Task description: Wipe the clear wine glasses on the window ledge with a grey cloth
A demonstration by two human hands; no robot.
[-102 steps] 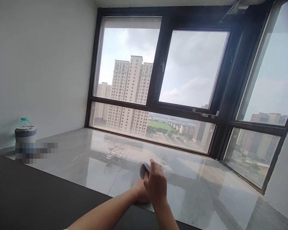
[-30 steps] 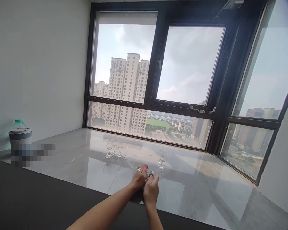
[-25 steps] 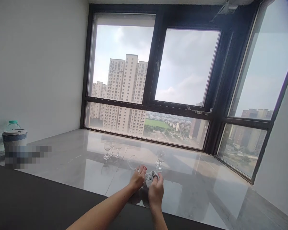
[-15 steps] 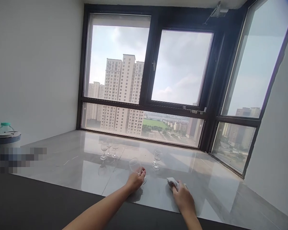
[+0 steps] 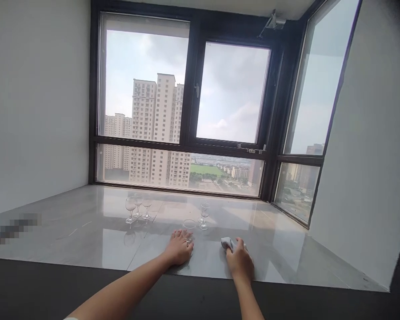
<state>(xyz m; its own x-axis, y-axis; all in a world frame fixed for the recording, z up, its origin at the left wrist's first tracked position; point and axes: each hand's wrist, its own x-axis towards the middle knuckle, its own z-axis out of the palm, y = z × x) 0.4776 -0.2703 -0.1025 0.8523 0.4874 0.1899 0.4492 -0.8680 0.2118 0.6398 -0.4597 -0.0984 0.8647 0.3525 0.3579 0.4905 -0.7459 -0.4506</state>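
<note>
A clear stemmed glass (image 5: 188,225) stands upright on the glossy marble ledge (image 5: 86,240). My left hand (image 5: 179,247) rests at its foot, fingers curled round the stem and base. My right hand (image 5: 240,262) lies to the right on the ledge, closed on a small grey cloth (image 5: 227,242). Another stemmed glass (image 5: 204,215) stands just behind, between my hands. A group of three stemmed glasses (image 5: 137,208) stands further left on the ledge.
A large black-framed window (image 5: 186,111) runs along the back and right side of the ledge, with white walls on both sides. A dark surface (image 5: 53,289) lies along the near edge in front of me. A blurred patch sits at far left.
Both hands were together, rubbing the glass with the cloth. They parted: the left set the glass upright on the ledge, the right carried the cloth to the right. My view turned rightward.
</note>
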